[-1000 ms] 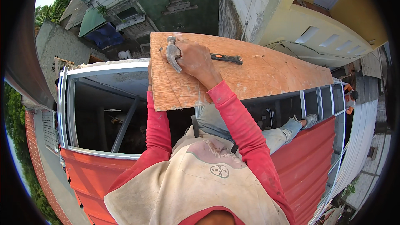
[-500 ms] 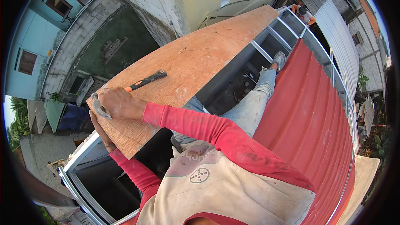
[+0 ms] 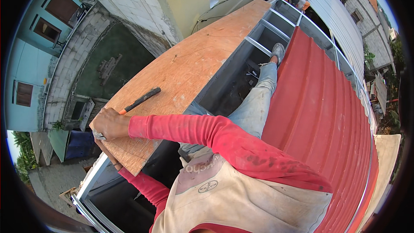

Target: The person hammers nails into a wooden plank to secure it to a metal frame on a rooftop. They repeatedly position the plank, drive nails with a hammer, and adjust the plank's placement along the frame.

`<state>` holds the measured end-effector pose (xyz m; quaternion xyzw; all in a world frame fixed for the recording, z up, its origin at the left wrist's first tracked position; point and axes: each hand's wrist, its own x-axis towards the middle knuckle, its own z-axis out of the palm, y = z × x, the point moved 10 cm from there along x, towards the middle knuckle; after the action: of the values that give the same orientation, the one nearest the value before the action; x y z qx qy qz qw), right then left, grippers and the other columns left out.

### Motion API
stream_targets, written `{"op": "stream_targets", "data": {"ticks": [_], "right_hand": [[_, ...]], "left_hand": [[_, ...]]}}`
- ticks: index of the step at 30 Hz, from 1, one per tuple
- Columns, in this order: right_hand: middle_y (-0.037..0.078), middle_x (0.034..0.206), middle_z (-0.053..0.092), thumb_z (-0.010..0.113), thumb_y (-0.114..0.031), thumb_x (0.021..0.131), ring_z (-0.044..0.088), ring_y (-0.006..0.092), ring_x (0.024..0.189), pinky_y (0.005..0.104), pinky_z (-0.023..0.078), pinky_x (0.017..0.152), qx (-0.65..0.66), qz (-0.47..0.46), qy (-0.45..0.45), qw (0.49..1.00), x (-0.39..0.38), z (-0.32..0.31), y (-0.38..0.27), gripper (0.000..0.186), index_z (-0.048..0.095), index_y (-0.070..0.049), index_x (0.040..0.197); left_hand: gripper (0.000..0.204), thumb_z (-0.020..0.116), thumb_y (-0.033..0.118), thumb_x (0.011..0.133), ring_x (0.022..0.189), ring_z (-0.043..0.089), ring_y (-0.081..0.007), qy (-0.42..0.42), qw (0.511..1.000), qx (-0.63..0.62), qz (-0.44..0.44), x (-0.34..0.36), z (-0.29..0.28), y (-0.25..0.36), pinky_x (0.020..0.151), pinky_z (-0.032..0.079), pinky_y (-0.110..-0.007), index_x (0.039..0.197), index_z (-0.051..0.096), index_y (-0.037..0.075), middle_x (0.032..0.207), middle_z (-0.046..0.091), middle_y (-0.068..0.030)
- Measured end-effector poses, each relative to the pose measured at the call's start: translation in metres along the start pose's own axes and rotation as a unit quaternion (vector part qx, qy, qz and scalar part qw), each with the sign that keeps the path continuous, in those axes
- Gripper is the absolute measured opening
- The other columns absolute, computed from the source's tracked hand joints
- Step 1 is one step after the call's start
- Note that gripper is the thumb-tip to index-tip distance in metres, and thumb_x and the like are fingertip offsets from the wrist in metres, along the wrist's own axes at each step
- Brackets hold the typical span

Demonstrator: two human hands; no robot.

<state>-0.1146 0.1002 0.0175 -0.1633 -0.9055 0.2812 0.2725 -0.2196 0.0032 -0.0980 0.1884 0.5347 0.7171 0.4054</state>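
Observation:
A long orange-brown plywood sheet (image 3: 172, 77) lies across the metal frame in front of me. At its near left corner, my right hand (image 3: 111, 124) is closed around the head end of a claw hammer (image 3: 143, 99). The hammer's black and orange handle points away to the right over the wood, and a bit of its metal head shows below my fingers. My left hand (image 3: 106, 148) is at the sheet's left edge, just below my right hand. Its fingers are hidden behind the sheet and my right hand.
Red corrugated roofing (image 3: 310, 99) spreads to my right. Silver frame bars (image 3: 258, 45) cross a dark open gap, with my leg stretched along it. Far below on the left is a walled yard (image 3: 105, 69). Another person (image 3: 296, 1) is at the frame's far end.
My right hand has shifted slightly left and down to the sheet's corner, with the hammer. The hammer head is now more covered by my hand. The whole view has turned a little.

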Motion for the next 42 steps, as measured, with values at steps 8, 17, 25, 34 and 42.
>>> {"op": "stream_targets", "data": {"ticks": [8,17,25,34,42], "right_hand": [[0.016,0.085,0.077,0.079,-0.021,0.073,0.077,0.0345,0.086,0.0448,0.059,0.072,-0.016,0.039,-0.018,0.999,0.009,0.0,0.001,0.021,0.08,-0.008,0.089],[0.022,0.102,0.076,0.074,-0.018,0.084,0.072,0.0378,0.105,0.046,0.056,0.088,0.038,0.066,0.015,0.997,-0.008,-0.006,0.004,0.02,0.08,-0.004,0.095],[0.019,0.09,0.075,0.075,-0.013,0.076,0.075,0.0367,0.089,0.0457,0.059,0.077,0.067,0.075,0.093,0.991,-0.01,-0.006,0.009,0.014,0.075,-0.003,0.086],[0.019,0.077,0.072,0.075,-0.016,0.075,0.075,0.0337,0.088,0.044,0.059,0.072,0.004,0.064,0.157,0.986,-0.019,-0.019,-0.007,0.017,0.074,-0.001,0.082],[0.016,0.08,0.075,0.075,-0.02,0.079,0.077,0.0314,0.08,0.0429,0.058,0.065,-0.014,0.076,0.092,0.993,-0.01,-0.023,0.003,0.017,0.074,-0.003,0.084]], "left_hand": [[0.059,0.046,0.057,0.11,0.11,0.063,-0.0166,0.012,0.997,0.07,0.014,0.0,-0.002,0.002,0.095,0.052,-0.034,0.131,0.061,0.004,0.122,0.068,-0.0089],[0.059,0.046,0.057,0.11,0.108,0.063,-0.0161,0.04,0.987,0.152,0.029,-0.003,-0.007,0.008,0.093,0.052,-0.034,0.129,0.062,0.003,0.12,0.069,-0.0093],[0.059,0.046,0.056,0.11,0.105,0.063,-0.0157,0.044,0.978,0.201,0.041,0.0,-0.01,0.008,0.091,0.052,-0.034,0.127,0.063,0.002,0.118,0.069,-0.0097],[0.059,0.047,0.056,0.11,0.103,0.063,-0.0152,0.075,0.964,0.251,0.044,-0.005,-0.022,0.017,0.09,0.052,-0.034,0.125,0.064,0.001,0.116,0.07,-0.0101],[0.062,0.047,0.053,0.111,0.093,0.061,-0.0139,0.036,0.933,0.337,0.123,-0.014,-0.004,0.034,0.082,0.052,-0.035,0.115,0.066,-0.005,0.106,0.072,-0.0115]]}}
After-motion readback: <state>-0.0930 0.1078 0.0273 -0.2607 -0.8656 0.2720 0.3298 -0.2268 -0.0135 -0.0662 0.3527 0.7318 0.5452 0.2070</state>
